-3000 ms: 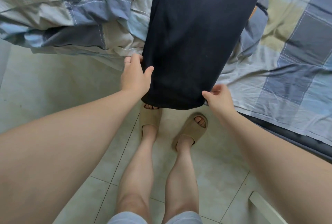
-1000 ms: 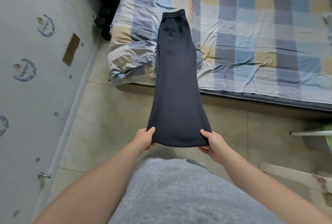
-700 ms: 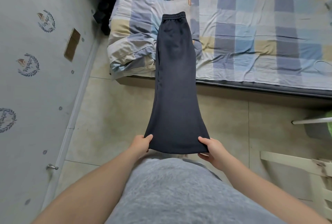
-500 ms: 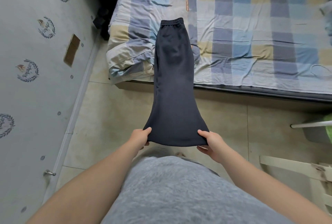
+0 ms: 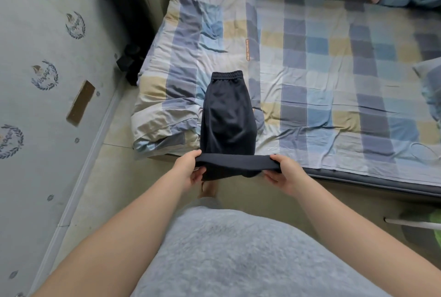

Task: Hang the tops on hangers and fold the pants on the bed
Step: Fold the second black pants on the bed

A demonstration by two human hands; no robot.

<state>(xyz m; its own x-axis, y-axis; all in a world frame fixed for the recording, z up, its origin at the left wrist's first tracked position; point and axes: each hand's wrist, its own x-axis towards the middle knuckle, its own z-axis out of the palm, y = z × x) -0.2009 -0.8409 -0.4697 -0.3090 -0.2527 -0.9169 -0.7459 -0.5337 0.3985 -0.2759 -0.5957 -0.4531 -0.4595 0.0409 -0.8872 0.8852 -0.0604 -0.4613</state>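
At the near edge of the bed (image 5: 334, 77), I am holding one pair of pants (image 5: 228, 115), dark, soft and matte, with a gathered elastic waistband lying at the 12 o'clock end on the checked sheet. I am lifting the hem end as a taut, flat band between my two hands. My left hand (image 5: 188, 170) is pinching the 9 o'clock corner, thumb on top and fingers curled underneath. My right hand (image 5: 285, 172) is pinching the 3 o'clock corner the same way. The upper part of the pants is resting flat, partly over one thick folded quilt (image 5: 191, 41), puffy and wrinkled, in blue, yellow and grey squares toward 10 o'clock. Pale floor (image 5: 107, 177) tiles are showing at 8 o'clock, beside a wall (image 5: 35, 106) papered with wreath emblems.
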